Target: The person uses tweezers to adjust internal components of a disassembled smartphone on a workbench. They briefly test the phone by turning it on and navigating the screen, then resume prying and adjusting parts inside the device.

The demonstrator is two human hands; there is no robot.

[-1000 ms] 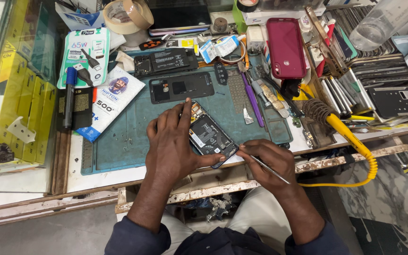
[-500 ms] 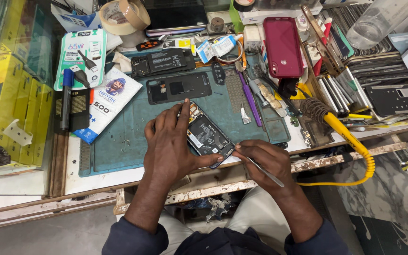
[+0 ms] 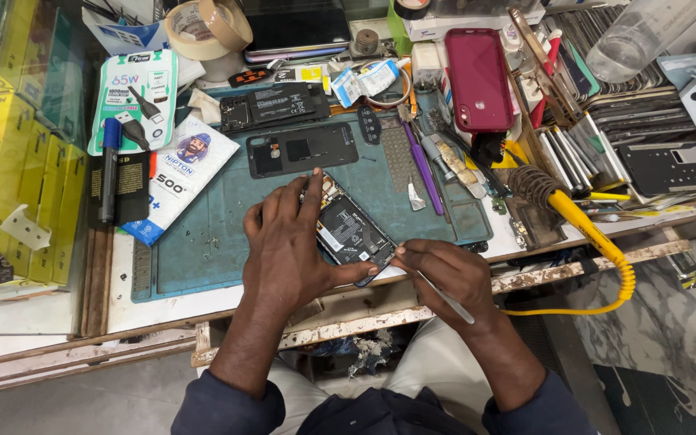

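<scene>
Your left hand (image 3: 292, 246) clamps the opened phone (image 3: 348, 229) flat against the green mat (image 3: 203, 242) to steady it, so your right hand (image 3: 445, 274), pinching thin metal tweezers (image 3: 445, 296), can work its lower corner.

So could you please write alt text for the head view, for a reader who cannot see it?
A person's left hand steadies an opened phone on a teal work mat, while the right hand holds a thin metal tool at its lower corner. Phone parts and tools crowd the bench.
</scene>
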